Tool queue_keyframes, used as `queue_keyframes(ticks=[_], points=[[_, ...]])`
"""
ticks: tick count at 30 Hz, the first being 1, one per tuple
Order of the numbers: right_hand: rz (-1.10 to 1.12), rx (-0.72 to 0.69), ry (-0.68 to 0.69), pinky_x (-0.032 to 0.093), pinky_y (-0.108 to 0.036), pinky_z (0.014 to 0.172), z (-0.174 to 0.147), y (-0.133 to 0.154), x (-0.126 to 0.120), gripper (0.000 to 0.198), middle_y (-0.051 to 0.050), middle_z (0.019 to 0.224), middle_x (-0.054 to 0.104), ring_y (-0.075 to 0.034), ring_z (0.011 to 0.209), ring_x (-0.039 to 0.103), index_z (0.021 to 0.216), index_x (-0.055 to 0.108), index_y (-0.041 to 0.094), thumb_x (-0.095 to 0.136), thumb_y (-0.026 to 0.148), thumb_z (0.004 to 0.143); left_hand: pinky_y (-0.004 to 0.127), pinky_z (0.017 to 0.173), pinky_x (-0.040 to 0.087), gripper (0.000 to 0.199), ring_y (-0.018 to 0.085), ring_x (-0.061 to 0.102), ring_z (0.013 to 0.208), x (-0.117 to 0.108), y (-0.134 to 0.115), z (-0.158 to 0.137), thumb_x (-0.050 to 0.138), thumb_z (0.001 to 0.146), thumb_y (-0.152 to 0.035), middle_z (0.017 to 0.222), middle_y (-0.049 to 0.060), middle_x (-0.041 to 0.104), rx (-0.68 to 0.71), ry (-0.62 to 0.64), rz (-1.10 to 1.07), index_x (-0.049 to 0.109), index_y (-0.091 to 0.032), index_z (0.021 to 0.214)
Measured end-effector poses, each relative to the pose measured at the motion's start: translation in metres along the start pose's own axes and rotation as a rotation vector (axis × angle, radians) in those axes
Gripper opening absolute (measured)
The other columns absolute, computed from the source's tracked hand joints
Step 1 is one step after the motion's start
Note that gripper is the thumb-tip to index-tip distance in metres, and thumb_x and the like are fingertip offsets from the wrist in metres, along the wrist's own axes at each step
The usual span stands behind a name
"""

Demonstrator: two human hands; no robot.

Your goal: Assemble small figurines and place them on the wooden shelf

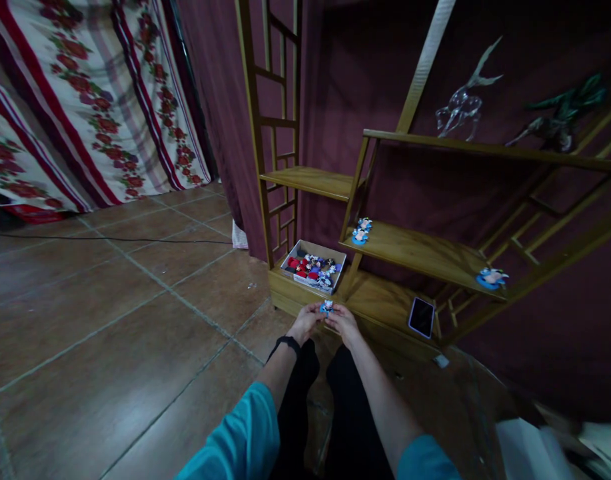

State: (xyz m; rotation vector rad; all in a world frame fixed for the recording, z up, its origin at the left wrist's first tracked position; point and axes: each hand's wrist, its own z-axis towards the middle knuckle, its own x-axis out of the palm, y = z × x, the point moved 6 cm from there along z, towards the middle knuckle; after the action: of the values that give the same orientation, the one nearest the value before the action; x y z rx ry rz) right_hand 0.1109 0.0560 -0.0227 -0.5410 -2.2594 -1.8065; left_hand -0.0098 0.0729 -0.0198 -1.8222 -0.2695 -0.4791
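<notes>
Small figurine point(327, 307): gripped at opposite sides by the left hand point(306, 321) and right hand point(344, 321), in front of the open box point(325, 252) on the low shelf point(380, 295). Judging from here, light fingertip pressure and steady two-sided support should suit it.
</notes>
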Motion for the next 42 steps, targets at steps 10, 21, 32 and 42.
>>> queue_keyframes(ticks=[10, 21, 32, 42], points=[[-0.085, -0.018, -0.027, 0.052, -0.030, 0.066, 0.000, -0.002, -0.007, 0.035, -0.001, 0.081, 0.067, -0.014, 0.067, 0.063, 0.082, 0.061, 0.020, 0.076, 0.034, 0.053, 0.022, 0.062, 0.043, 0.040, 0.011, 0.059, 0.062, 0.003, -0.003, -0.006, 0.079, 0.050, -0.009, 0.074, 0.006, 0.067, -0.007, 0.009, -0.069, 0.067, -0.011, 0.088], [-0.152, -0.087, -0.036, 0.053, -0.030, 0.066, -0.004, 0.009, -0.003, 0.033, -0.001, 0.078, 0.067, -0.016, 0.070, 0.064, 0.079, 0.061, 0.019, 0.074, 0.036, 0.054, 0.028, 0.069, 0.053, 0.034, 0.017, 0.066, 0.073, 0.005, 0.000, -0.007, 0.076, 0.058, -0.007, 0.085, 0.012, 0.069, -0.126, 0.019, -0.144, 0.067, -0.010, 0.091], [-0.375, -0.239, -0.071, 0.052, -0.030, 0.063, 0.002, 0.013, 0.002, 0.024, -0.001, 0.076, 0.068, -0.020, 0.073, 0.062, 0.076, 0.064, 0.022, 0.070, 0.035, 0.057, 0.028, 0.073, 0.053, 0.029, 0.016, 0.065, 0.075, 0.000, 0.002, -0.011, 0.069, 0.062, -0.001, 0.087, 0.010, 0.069, -0.103, -0.047, -0.212, 0.066, -0.011, 0.089], [-0.543, -0.387, -0.085, 0.049, -0.031, 0.075, -0.002, 0.023, 0.006, 0.017, -0.002, 0.091, 0.060, -0.017, 0.075, 0.060, 0.080, 0.065, 0.023, 0.063, 0.025, 0.063, 0.027, 0.065, 0.052, 0.012, 0.013, 0.063, 0.063, 0.003, 0.003, -0.009, 0.066, 0.069, -0.012, 0.069, 0.006, 0.065, -0.097, -0.143, -0.184, 0.059, -0.013, 0.078]])
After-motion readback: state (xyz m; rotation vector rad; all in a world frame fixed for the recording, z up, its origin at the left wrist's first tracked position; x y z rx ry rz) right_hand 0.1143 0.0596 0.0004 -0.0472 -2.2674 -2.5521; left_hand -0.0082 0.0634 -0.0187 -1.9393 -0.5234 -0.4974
